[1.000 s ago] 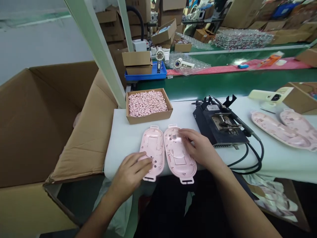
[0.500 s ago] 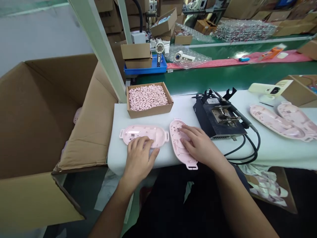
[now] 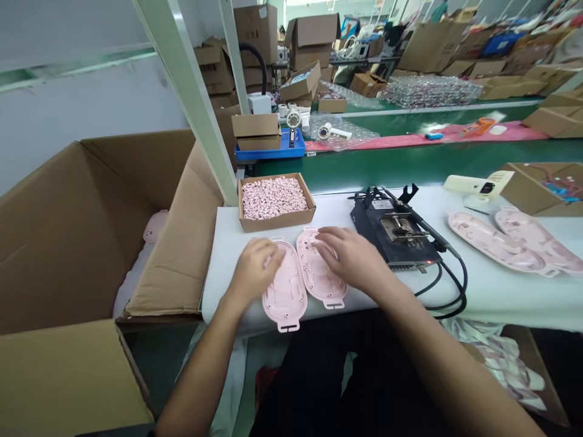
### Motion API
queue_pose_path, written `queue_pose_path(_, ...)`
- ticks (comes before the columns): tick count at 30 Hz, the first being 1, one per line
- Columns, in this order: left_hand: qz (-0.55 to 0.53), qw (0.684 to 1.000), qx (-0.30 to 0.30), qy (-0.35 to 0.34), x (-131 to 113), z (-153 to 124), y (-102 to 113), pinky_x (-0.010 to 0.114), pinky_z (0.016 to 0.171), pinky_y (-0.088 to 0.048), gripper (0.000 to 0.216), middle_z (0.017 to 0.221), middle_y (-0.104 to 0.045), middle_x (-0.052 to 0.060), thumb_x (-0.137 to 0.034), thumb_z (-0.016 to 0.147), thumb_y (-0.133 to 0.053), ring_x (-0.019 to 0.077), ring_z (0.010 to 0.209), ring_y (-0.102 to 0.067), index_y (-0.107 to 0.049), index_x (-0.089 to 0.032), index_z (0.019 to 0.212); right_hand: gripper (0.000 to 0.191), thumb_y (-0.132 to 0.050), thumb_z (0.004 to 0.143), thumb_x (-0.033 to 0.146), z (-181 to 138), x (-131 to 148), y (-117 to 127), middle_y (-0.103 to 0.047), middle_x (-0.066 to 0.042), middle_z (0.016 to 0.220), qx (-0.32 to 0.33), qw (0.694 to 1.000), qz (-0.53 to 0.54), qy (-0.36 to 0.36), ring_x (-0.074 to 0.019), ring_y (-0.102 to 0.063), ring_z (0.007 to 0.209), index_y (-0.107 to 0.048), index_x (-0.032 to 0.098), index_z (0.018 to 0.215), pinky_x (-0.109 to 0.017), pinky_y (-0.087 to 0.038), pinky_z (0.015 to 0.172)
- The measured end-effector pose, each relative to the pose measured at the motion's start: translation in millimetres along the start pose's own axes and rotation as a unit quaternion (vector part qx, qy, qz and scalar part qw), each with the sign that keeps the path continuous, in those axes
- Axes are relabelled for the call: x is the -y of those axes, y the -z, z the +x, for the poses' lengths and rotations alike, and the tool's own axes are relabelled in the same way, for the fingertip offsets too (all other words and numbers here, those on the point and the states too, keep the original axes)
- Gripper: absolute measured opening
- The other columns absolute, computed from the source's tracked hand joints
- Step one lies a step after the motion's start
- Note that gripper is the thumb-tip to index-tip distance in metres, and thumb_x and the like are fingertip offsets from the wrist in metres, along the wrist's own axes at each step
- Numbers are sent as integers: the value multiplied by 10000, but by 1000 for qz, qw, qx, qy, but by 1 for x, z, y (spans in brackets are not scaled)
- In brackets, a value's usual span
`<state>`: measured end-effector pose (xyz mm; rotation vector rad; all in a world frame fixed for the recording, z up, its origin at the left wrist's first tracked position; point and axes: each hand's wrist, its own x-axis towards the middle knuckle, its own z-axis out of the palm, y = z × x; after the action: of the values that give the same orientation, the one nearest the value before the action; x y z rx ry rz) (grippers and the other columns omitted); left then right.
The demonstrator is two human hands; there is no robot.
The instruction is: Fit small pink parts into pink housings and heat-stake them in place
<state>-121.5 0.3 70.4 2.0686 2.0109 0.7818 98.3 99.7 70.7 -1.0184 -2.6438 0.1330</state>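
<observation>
Two oval pale-pink plastic shells lie side by side on the table, their strap-loop ends towards me. My left hand point(image 3: 255, 270), fingers curled and slightly blurred, is over the upper left part of the left shell point(image 3: 286, 294). Whether it grips anything is hidden. My right hand point(image 3: 353, 258) is over the upper right part of the right shell point(image 3: 321, 276), fingers stretched forward and thumb apart. Near its fingertips is a small pale spot, too small to name. Behind the shells stands a cardboard box point(image 3: 277, 221) full of small pink parts.
A black soldering-station-like unit point(image 3: 394, 230) with cables stands right of my right hand. More pink shells point(image 3: 501, 243) lie further right. A large carton point(image 3: 168, 261) stands at the left, beside a slanted post point(image 3: 195, 97). A green conveyor point(image 3: 364, 170) runs behind the table.
The left shell has turned from crosswise to lengthwise and now lies against the right shell, which has straightened. My left hand has lifted slightly and curled. The camera view has tilted up.
</observation>
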Motion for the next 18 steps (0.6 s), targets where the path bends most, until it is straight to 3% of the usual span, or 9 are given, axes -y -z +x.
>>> queue_pose_path(4,79,991,-47,100,18,67,15,446,956,-430,270,1098,-702,106,-267,981,-458,282,1090,-591,-718,-200,963,326,-443,1012,319,62,-1,26,-730,-90,1171,-5,1000,13,-12,-273,-647,1074,-717,201,1143,-399,-482,950)
queue_pose_path(8,122,978,-23,166,36,116,18,492,950,-431,155,1064,-723,176,-134,829,-593,352,1112,-613,-745,-160,821,265,-513,952,254,133,0,19,-759,-59,1116,60,998,23,-13,-245,-675,1054,-761,227,1044,-329,-486,908)
queue_pose_path(11,121,975,-35,181,45,122,18,456,939,-439,149,1020,-739,159,-129,811,-609,327,1081,-635,-744,-176,769,269,-538,937,242,166,1,-1,-768,-38,1118,85,996,14,-2,-224,-687,1057,-765,243,1082,-287,-489,887)
queue_pose_path(14,101,974,-76,187,50,113,21,407,886,-454,195,1074,-746,120,-221,887,-569,291,1044,-653,-764,-231,867,290,-558,940,254,185,8,-21,-756,-43,1173,104,994,12,18,-215,-667,1131,-746,241,1161,-276,-478,938)
queue_pose_path(18,64,964,-137,221,52,103,26,384,766,-461,251,998,-758,105,-302,941,-513,293,917,-676,-756,-275,996,224,-590,955,309,200,23,-38,-769,-63,1045,141,989,15,39,-209,-693,1022,-760,190,1040,-327,-509,919)
